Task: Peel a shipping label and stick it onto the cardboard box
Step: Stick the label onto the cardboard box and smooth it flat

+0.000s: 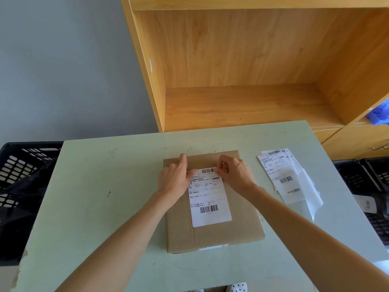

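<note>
A flat brown cardboard box point(212, 232) lies in the middle of the pale green table point(101, 207). A white shipping label point(209, 201) with barcodes lies on the box's top face. My left hand point(175, 179) rests on the label's top left corner, fingers flat and pointing away from me. My right hand point(235, 175) pinches the label's top right corner between thumb and fingers. The label's lower part lies flat on the cardboard.
A pile of more labels point(282, 173) and a clear backing sheet point(311, 197) lie to the right of the box. Black plastic crates stand at the left point(19, 167) and right point(366, 178) of the table. A wooden shelf unit point(242, 66) rises behind it.
</note>
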Tool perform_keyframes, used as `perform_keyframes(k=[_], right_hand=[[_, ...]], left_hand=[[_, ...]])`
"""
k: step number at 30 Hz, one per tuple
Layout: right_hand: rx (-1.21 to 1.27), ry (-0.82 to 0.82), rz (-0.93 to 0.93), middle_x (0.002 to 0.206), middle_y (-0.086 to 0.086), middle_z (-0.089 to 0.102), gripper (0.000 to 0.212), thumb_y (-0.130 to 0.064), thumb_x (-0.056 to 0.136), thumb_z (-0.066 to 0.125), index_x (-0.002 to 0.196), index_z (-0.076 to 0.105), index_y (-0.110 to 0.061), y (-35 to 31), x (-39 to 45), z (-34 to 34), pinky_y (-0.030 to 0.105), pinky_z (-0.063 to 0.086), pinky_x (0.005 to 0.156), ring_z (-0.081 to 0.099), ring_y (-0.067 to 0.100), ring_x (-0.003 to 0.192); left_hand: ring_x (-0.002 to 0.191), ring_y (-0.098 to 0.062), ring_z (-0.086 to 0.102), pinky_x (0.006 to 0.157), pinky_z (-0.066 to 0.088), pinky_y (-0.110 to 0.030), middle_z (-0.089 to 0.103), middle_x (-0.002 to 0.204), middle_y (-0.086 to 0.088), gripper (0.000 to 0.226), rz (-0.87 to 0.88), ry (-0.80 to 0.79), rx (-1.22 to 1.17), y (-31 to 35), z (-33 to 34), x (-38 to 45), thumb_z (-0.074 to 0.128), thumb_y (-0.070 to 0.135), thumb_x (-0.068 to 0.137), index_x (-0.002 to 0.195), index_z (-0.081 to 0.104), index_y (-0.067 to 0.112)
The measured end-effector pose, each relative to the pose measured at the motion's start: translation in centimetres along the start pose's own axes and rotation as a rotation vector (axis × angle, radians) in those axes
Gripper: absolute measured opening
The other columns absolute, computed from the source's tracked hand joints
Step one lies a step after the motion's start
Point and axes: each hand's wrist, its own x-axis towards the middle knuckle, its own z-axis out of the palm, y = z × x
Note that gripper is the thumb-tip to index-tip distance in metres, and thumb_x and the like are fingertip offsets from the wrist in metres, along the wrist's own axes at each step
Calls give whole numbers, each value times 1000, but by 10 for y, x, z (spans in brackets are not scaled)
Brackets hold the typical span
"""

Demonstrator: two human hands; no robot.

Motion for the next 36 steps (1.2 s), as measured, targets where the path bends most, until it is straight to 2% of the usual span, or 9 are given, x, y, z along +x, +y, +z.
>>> perform_keyframes(k=[4, 11, 17, 21, 24, 27, 31, 33, 36], right_hand=[[-17, 86, -148, 86, -6, 61, 9, -20, 85, 68, 81, 60, -19, 4, -4, 4, 36, 56, 58, 63, 16, 70], [128, 145, -81, 74, 2, 71, 28, -3, 75, 68, 89, 46, -13, -3, 4, 3, 39, 58, 63, 69, 21, 66], [185, 108, 117, 77, 3, 74, 29, -10, 69, 82, 80, 56, -18, -11, 16, 0, 24, 48, 63, 71, 20, 76], [178, 82, 130, 80, 8, 75, 35, -8, 69, 84, 87, 55, -15, -11, 19, -4, 27, 50, 67, 70, 20, 76], [137, 64, 85, 76, 10, 73, 38, -4, 72, 80, 98, 53, -9, -12, 22, -4, 33, 52, 66, 68, 25, 72], [27, 42, -1, 69, 6, 65, 38, 6, 79, 70, 105, 46, -8, -13, 25, 0, 29, 42, 47, 58, 24, 59], [-76, 4, -94, 74, 11, 65, 39, 12, 85, 55, 104, 34, -14, -10, 27, 7, 46, 54, 49, 64, 30, 58], [-143, -33, -139, 77, 12, 63, 35, 12, 88, 50, 107, 32, -12, -10, 25, 8, 38, 49, 49, 66, 31, 67], [-244, -51, -170, 82, 11, 60, 32, 7, 91, 52, 113, 34, -7, -10, 21, 4, 30, 36, 54, 54, 26, 74]], left_hand=[[61, -25, 61, 51, 40, -30, 67, 76, 1, 40, 0, 3, 1, 0, 0, 1, 51, 55, 94, 101, 42, 17], [64, -25, 65, 51, 39, -30, 68, 75, 0, 37, 10, 24, 8, 1, 0, -2, 52, 52, 95, 102, 43, 17], [57, -19, 55, 50, 37, -29, 66, 75, 3, 35, 20, 45, 25, 1, -1, -3, 49, 51, 96, 102, 45, 17], [59, -19, 60, 48, 38, -27, 66, 74, 3, 35, 25, 36, 33, 1, 0, -3, 47, 52, 97, 102, 44, 17], [62, -21, 63, 50, 44, -29, 66, 75, 2, 35, 17, 27, 24, 1, 1, -2, 46, 52, 97, 102, 44, 17], [66, -24, 65, 56, 52, -34, 66, 75, 1, 34, 11, 33, 1, 0, 2, -2, 48, 51, 96, 99, 43, 18], [67, -25, 65, 57, 53, -36, 67, 76, 1, 34, 13, 43, -12, -1, 3, -1, 50, 51, 95, 99, 43, 18], [66, -25, 66, 59, 55, -38, 67, 76, 1, 34, 15, 45, -15, -1, 5, 0, 50, 52, 95, 98, 43, 18], [64, -23, 65, 57, 54, -35, 66, 75, 2, 34, 21, 46, -14, -1, 6, -1, 50, 52, 95, 98, 44, 18]])
